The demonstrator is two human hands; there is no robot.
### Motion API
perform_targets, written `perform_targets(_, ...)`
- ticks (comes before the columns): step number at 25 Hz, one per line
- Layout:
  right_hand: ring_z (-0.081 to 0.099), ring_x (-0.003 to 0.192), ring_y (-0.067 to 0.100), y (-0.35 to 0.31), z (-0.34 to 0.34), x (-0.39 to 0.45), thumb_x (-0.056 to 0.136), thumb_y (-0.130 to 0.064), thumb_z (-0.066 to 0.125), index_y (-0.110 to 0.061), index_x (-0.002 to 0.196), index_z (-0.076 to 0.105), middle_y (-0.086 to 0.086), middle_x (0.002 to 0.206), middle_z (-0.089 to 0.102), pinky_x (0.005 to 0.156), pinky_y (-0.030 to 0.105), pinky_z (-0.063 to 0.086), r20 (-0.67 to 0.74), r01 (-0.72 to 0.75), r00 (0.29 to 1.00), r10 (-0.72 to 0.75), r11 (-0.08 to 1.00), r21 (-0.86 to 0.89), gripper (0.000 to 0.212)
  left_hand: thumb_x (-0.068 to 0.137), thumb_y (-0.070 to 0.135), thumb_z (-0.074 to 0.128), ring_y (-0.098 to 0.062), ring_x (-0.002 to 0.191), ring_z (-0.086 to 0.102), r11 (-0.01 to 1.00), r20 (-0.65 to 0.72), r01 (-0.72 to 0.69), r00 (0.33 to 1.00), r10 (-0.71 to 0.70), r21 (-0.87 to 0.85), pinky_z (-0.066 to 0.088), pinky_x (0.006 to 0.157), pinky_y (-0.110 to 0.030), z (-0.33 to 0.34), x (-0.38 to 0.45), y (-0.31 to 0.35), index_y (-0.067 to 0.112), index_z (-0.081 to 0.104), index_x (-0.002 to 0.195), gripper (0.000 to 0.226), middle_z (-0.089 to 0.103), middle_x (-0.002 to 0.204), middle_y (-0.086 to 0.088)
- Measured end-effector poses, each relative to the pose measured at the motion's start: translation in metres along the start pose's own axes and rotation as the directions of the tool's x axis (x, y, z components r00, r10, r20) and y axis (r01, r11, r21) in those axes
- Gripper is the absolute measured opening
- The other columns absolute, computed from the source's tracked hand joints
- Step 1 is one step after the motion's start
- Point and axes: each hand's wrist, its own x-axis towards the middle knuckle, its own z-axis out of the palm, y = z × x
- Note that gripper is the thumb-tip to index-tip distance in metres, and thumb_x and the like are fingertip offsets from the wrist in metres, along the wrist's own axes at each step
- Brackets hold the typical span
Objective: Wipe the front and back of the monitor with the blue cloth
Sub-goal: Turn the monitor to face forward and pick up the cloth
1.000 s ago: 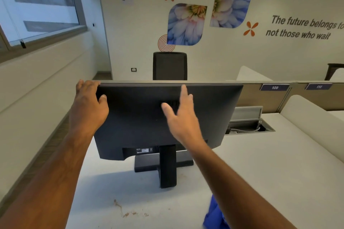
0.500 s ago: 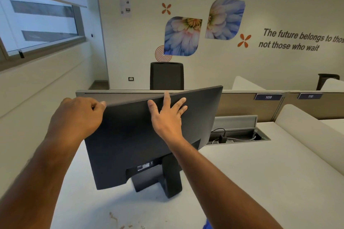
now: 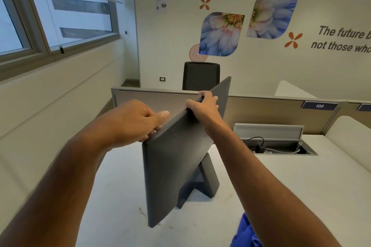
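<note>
Left of the monitor (image 3: pixel 176 158), the left hand (image 3: pixel 132 120) grips the near top corner, thumb along the top edge and fingers curled behind onto the screen side. The monitor stands on its stand (image 3: pixel 202 182) on the white bench (image 3: pixel 112 196), turned nearly edge-on so that its dark back panel faces right and toward the camera; the screen side is not visible. At the middle of the monitor's top edge, the right hand (image 3: pixel 204 104) grips with fingers hooked over the edge. Both grips are closed on the monitor; neither holds a cloth. Right of and below the monitor, at the lower frame edge, the blue cloth (image 3: pixel 244 234) lies bunched on the bench, partly hidden by the right forearm. Further right of the monitor, an open cable tray (image 3: pixel 277 146) is set into the bench.

Progress, as judged: the monitor is being repositioned, not wiped. Which face has been cleaned cannot be determined. The cloth must be picked up before any further wiping.
</note>
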Motion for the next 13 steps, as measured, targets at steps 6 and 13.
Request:
perform_targets(6,0.053,0.115,0.019,0.013,-0.031,-0.01,0.087,-0.033,0.069,-0.031,0.136,0.046,0.004,0.134,0.045,0.093,0.031,0.046,0.225,0.152,0.962,-0.155,0.988,0.029,0.055,0.102,0.012,0.045,-0.019,0.082,0.072,0.983,0.042,-0.099,0.993,0.106,-0.152,0.058,0.078,-0.03,0.023,0.037,0.0,0.012,0.068,0.104,0.024,0.074,0.092,-0.007)
perform_targets(13,0.016,0.155,0.012,-0.007,-0.042,-0.095,0.1,-0.058,0.045,-0.036,0.097,0.065,0.007,0.151,0.051,0.109,0.043,0.035,0.284,0.334,0.918,-0.277,0.925,-0.178,0.03,0.092,-0.003,0.051,-0.018,0.144,0.033,0.917,-0.141,-0.349,0.915,0.378,0.192,0.032,0.116,-0.035,0.072,0.143,-0.01,0.028,0.028,0.154,0.074,0.03,0.16,0.001)
